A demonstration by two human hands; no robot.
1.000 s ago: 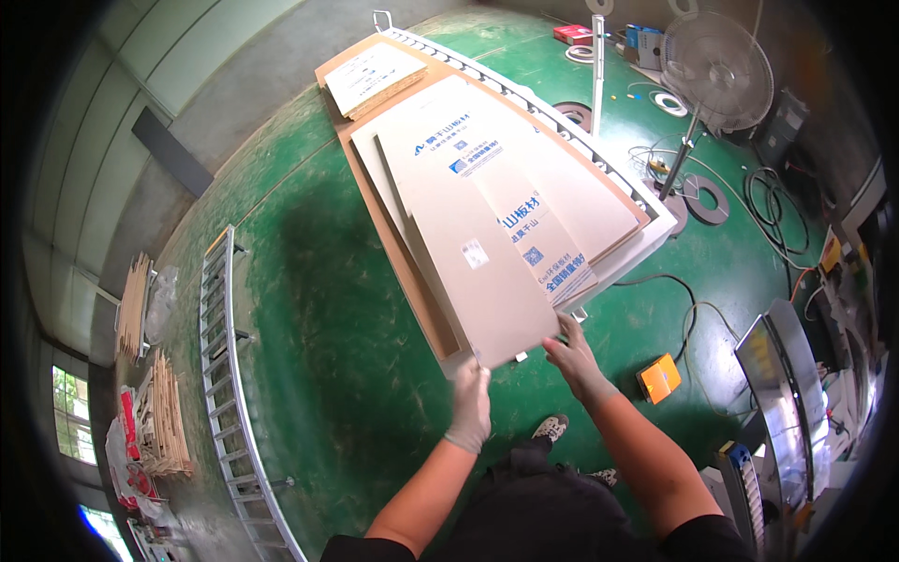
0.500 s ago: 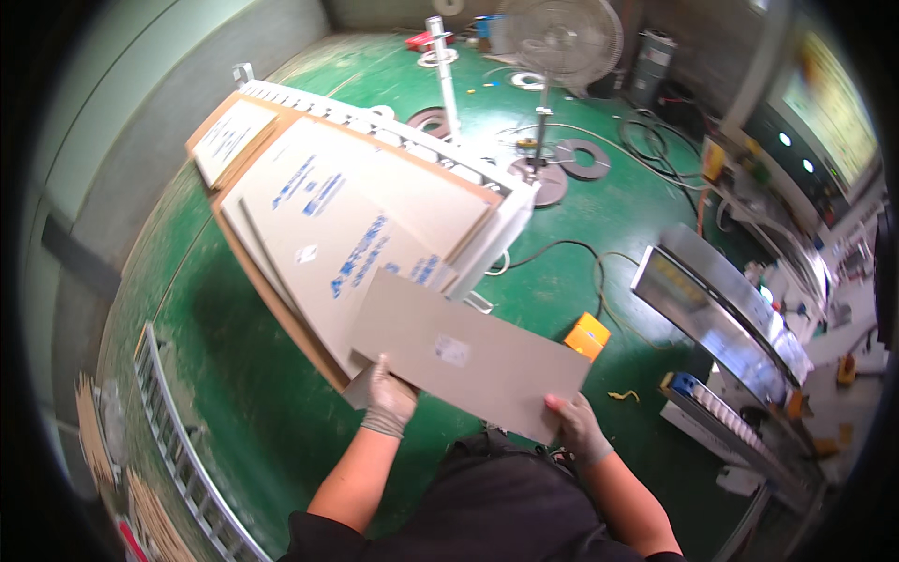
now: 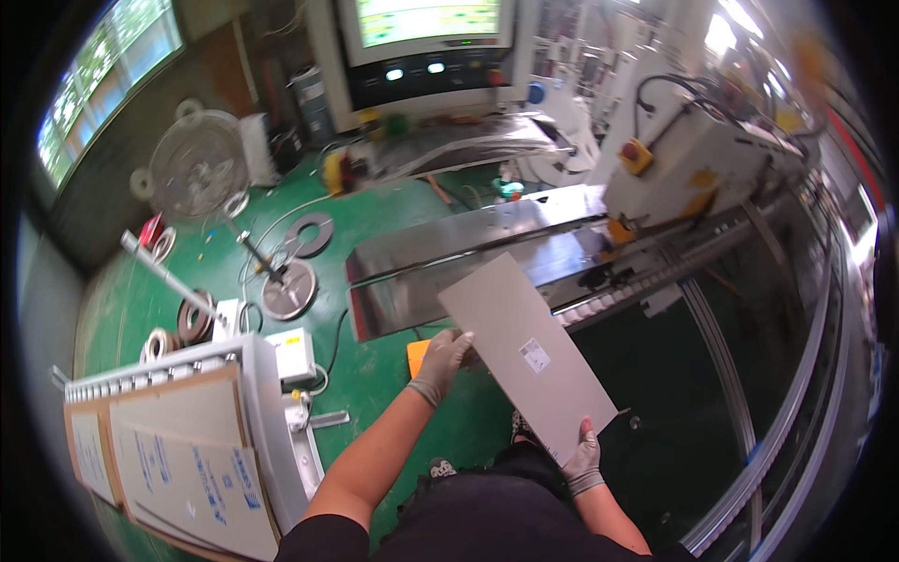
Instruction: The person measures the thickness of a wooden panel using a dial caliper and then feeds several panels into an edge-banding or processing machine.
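A long beige panel (image 3: 501, 309) slants across the middle of the view, its far end to the left and its near end to the right. A white printed label (image 3: 535, 356) is stuck on its upper face. My gloved left hand (image 3: 444, 362) is closed on the panel's left long edge, with its fingers partly hidden underneath. At the near end my gloved right hand (image 3: 582, 456) grips the panel, thumb on top and the other fingers out of sight below. The panel's far end overlaps the view of a shiny metal machine bed (image 3: 421, 288).
A white roller table (image 3: 264, 398) with stacked panels (image 3: 178, 412) stands at lower left. Ahead are a machine with a screen (image 3: 429, 21), a fan (image 3: 198, 164) and grey coils (image 3: 309, 234) on the green floor. Rails (image 3: 726, 365) and a machine head (image 3: 698, 169) lie to the right.
My view has swung right, from the panel stack to the machine. The panel has moved away from the stack and turned more lengthwise; both hands still hold it.
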